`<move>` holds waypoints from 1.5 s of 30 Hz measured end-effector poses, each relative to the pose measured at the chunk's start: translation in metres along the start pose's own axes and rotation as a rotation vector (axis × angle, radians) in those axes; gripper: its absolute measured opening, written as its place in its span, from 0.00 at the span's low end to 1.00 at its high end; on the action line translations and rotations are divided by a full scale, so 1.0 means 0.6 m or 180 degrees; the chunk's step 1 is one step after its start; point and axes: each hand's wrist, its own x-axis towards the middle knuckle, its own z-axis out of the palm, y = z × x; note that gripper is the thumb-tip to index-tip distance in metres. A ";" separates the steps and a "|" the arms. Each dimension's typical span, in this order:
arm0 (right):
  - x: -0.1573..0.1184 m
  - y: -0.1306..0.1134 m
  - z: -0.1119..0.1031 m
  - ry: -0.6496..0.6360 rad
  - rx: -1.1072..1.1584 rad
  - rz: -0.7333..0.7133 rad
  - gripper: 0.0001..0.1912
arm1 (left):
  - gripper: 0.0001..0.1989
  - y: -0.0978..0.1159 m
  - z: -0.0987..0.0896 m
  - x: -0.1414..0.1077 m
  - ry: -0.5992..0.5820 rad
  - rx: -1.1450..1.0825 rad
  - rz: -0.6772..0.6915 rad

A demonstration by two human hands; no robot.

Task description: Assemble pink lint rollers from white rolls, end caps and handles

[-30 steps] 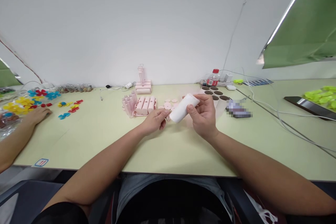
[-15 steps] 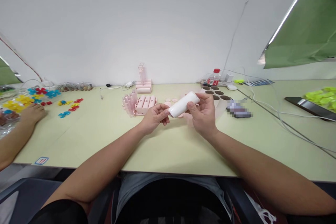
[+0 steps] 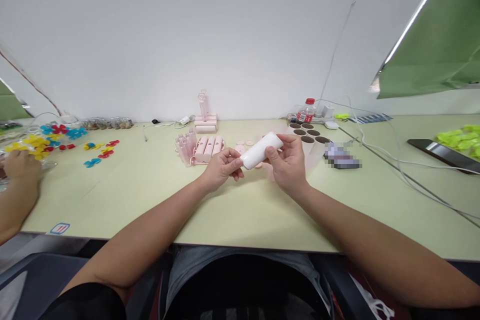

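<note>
A glossy white roll (image 3: pixel 259 153) is held slantwise above the table between both hands, its right end higher. My left hand (image 3: pixel 220 170) pinches the lower left end with thumb and fingers. Around the upper right end, my right hand (image 3: pixel 290 164) is closed with its thumb lying along the near side. Small round pale pink pieces (image 3: pixel 240 149) lie behind the roll, partly covered by it. To the left of them are pink cylindrical parts (image 3: pixel 208 149) side by side and clear pink pieces (image 3: pixel 185 147) standing in a cluster.
Several upright tubes with dark open ends (image 3: pixel 307 139) stand behind my right hand, near a red-capped bottle (image 3: pixel 306 111). White cables (image 3: pixel 399 160) cross the right side. At far left, another person's hand (image 3: pixel 22 167) is by colourful plastic pieces (image 3: pixel 37 145).
The white roll has turned slightly in my fingers, and both hands keep their hold. The other person's hand has moved left.
</note>
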 end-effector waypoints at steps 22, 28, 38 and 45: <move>0.008 -0.002 0.005 0.0013 0.0457 0.0812 0.27 | 0.29 -0.007 -0.001 -0.006 -0.0073 0.0155 0.0333; 0.007 0.002 0.004 -0.0144 0.0109 0.0948 0.23 | 0.34 -0.019 -0.007 -0.006 -0.0064 0.0230 0.0717; -0.009 0.015 0.008 -0.0856 -0.0362 0.0869 0.23 | 0.39 -0.024 -0.007 -0.004 -0.0703 0.0179 0.0865; -0.014 0.024 0.002 -0.1517 -0.0204 0.0771 0.37 | 0.42 -0.021 -0.009 -0.003 -0.0297 0.0415 0.0722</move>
